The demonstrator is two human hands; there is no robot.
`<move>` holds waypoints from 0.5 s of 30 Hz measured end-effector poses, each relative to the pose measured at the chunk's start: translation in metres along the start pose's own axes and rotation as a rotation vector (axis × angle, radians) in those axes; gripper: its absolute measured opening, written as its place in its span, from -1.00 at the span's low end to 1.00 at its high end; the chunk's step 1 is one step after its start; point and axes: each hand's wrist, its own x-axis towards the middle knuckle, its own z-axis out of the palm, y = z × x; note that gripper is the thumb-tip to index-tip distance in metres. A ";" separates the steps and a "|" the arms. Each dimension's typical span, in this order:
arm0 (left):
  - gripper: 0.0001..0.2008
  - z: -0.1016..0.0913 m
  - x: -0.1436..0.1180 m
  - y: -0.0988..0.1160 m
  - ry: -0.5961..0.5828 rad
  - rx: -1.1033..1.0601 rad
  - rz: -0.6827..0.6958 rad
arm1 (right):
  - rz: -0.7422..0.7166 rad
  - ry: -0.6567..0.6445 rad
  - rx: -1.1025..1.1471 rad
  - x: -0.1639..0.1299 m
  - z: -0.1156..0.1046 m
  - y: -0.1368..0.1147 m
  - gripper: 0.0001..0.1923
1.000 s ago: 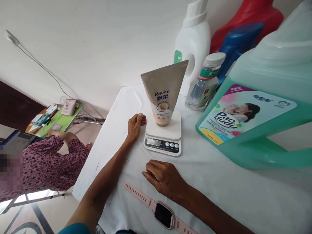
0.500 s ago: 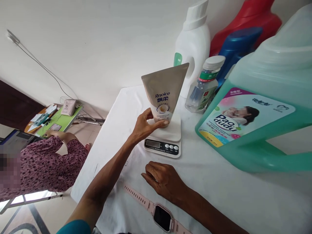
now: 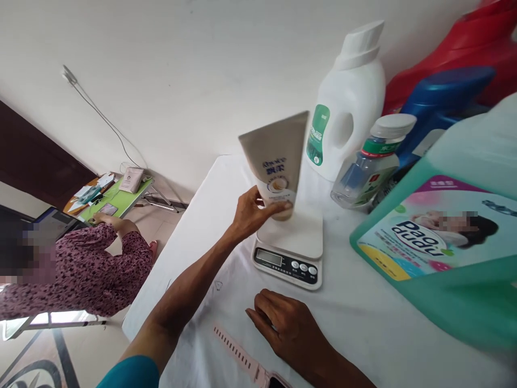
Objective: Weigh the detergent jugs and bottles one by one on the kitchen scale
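Item: beige tube (image 3: 277,161), stood cap-down and gripped near its cap by the left hand (image 3: 251,211), fingers closed round it, apparently just above the platform of the white kitchen scale (image 3: 291,249) (contact cannot be judged through the motion blur). It is best handled upright, with the grip kept low, clear of the white bottle (image 3: 348,108) and small clear bottle (image 3: 369,161) close beside. The right hand (image 3: 288,326) is rested on the white table (image 3: 383,323), fingers loosely curled and empty, near a pink watch strap (image 3: 238,355).

Single head view, tilted, looking down, close over table (image 3: 226,178)
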 end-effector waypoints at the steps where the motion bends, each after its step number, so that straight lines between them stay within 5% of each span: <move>1: -0.64 -0.007 0.010 -0.004 0.044 -0.018 0.005 | -0.008 0.006 -0.002 0.000 0.000 0.000 -0.73; 8: -0.64 -0.055 0.107 -0.048 0.375 0.159 -0.014 | -0.039 0.015 -0.018 -0.003 0.003 0.001 -0.77; 15: -0.65 -0.050 0.170 -0.079 0.460 0.214 -0.101 | -0.070 0.049 -0.049 -0.002 0.006 0.008 -0.76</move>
